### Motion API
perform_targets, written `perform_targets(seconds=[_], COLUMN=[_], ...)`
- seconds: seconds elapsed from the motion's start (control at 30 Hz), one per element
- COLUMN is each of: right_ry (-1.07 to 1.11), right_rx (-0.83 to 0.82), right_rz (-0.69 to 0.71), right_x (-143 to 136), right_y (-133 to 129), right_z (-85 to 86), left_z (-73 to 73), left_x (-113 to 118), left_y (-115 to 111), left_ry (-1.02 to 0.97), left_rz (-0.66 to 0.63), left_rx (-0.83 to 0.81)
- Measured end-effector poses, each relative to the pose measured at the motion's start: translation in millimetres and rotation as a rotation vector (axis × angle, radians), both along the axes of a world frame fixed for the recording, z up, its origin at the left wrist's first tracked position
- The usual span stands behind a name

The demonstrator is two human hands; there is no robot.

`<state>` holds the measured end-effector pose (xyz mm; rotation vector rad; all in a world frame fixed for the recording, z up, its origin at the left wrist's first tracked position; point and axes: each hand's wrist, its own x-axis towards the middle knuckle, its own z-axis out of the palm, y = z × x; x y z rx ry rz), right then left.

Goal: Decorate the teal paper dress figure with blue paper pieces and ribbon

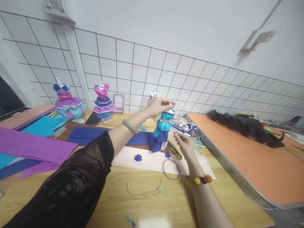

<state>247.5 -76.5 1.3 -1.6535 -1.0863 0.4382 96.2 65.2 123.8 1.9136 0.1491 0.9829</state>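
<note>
A small dress form point(163, 128) in a turquoise and dark blue dress stands on the table in front of me. My left hand point(159, 107) reaches over from the left, its fingers closed at the white knob on top of the form. Low on the right side of the dress, my right hand point(185, 146) is closed in a pinch; what its fingertips hold is too small to make out. Below lies a pale cloth strip point(149, 158) bearing a dark blue flower cutout point(138, 157) and a second flower cutout point(168, 155). A yellow cutter point(175, 151) rests beside the dress.
Two dressed forms, one purple and turquoise point(68, 101) and one pink and blue point(103, 106), stand at the back left. Folded purple fabric point(35, 144) covers the left. A wire ring point(171, 178) lies in front. Tangled ribbons point(184, 125) sit behind, beside an orange board point(237, 158).
</note>
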Motion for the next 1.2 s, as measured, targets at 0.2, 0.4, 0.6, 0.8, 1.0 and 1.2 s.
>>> perform_targets(seconds=[0.2,0.4,0.6,0.8,1.0,1.2], right_ry=[0.044,0.012,0.111,0.208,0.268,0.231], right_rx=[0.210,0.115,0.153,0.174,0.183,0.191], right_rz=[0.127,0.233,0.388,0.361,0.327,0.295], right_x=[-14.7,-23.3,-35.3,-39.3,-38.7,-38.2], right_y=[4.6,12.1,10.4,10.3,14.8,13.9], right_z=[35.6,51.2,40.1,33.3,28.0,24.7], left_z=[0.6,-1.2,-3.9,-8.7,-12.1,-43.2], left_x=[13.4,15.4,11.5,13.3,0.7,-19.3], left_y=[-11.7,-19.7,-16.1,-14.3,-21.2,-15.7], left_ry=[0.019,-0.005,-0.038,-0.058,-0.110,-0.157], left_rz=[0.049,0.115,0.145,0.084,-0.057,0.151], left_rx=[0.115,0.120,0.105,0.028,-0.147,-0.249])
